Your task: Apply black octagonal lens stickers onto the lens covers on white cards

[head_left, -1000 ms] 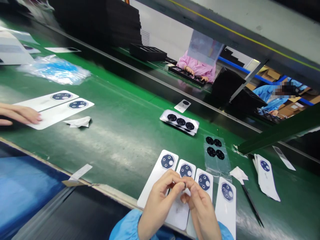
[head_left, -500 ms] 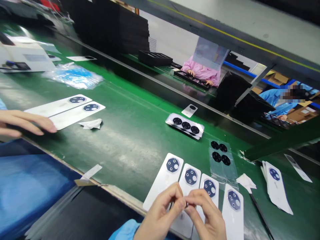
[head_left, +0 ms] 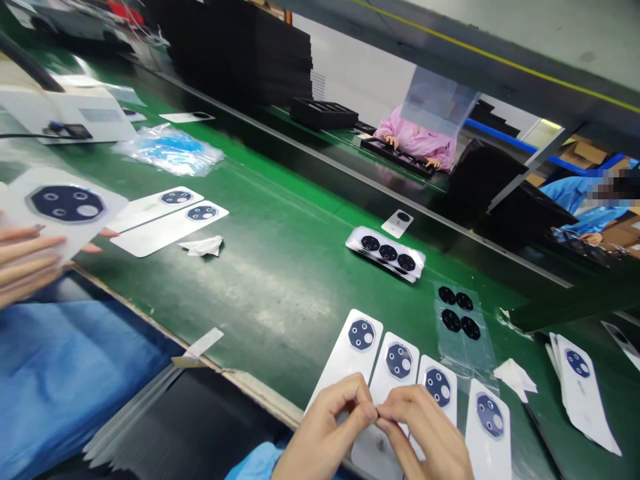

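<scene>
My left hand [head_left: 333,427] and my right hand [head_left: 425,427] meet fingertip to fingertip at the bottom middle. Both pinch at one spot; a tiny dark bit shows between them, too small to name. Beneath and behind them lie several white phone back covers in a row: the leftmost cover [head_left: 345,357], the second cover [head_left: 393,387], the third cover [head_left: 445,417] and the rightmost cover [head_left: 483,453]. Each bears a dark round camera section with clear film around it. My hands partly hide the middle covers.
A co-worker's hand [head_left: 30,260] at left holds a cover [head_left: 85,227]. Strips of black camera rings [head_left: 388,252], a bag of black rings [head_left: 461,315], a white cloth [head_left: 515,377], a dark stick [head_left: 543,433] and stacked covers [head_left: 583,387] lie ahead and right. A green post [head_left: 565,300] stands right.
The view has swung slightly left, so things sit further right. The co-worker at left has raised a phone back cover off the table. My hands keep their pinch.
</scene>
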`<state>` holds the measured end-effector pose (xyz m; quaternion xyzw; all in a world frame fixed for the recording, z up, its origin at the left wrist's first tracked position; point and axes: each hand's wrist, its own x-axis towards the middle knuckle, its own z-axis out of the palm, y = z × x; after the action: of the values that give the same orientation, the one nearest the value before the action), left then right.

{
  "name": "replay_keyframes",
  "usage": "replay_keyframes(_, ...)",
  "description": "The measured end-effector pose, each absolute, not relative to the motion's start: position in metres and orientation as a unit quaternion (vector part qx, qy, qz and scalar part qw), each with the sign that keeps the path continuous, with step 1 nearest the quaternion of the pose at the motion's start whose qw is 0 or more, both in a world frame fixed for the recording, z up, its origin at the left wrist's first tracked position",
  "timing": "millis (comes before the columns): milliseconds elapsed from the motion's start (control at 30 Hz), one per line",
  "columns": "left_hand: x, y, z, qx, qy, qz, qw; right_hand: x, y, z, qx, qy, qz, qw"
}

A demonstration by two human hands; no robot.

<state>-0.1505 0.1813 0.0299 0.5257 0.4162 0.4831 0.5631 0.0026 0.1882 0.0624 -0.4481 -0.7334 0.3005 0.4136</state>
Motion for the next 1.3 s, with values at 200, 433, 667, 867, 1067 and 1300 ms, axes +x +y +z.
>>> replay_keyframes(200, -0.165, 0.184, 0.026, 0.717, 0.515, 0.458, 0.103, 0.009, 0.236, 0.071, -0.52, -0.692, 0.361, 0.347)
replay_keyframes(433, -0.159, 0.188, 0.003, 0.788, 0.497, 0.354, -0.087, -0.022, 0.256, 0.039, -0.505, -0.733, 0.333, 0.312)
replay_keyframes(667, -0.158, 0.189, 0.0, 0.777, 0.508, 0.364, -0.079, -0.024, 0.254, 0.023, -0.488, -0.773, 0.273, 0.3)
replay_keyframes(867, -0.16, 0.189, 0.001, 0.784, 0.506, 0.35, -0.08, -0.031, 0.257, 0.02, -0.506, -0.779, 0.213, 0.303)
replay_keyframes(1067, -0.159, 0.188, -0.002, 0.785, 0.507, 0.352, -0.061, -0.026, 0.267, 0.026, -0.555, -0.702, 0.3, 0.33)
replay_keyframes(1300, -0.159, 0.187, -0.002, 0.778, 0.507, 0.364, -0.064, -0.027, 0.26, 0.028, -0.548, -0.725, 0.289, 0.3)
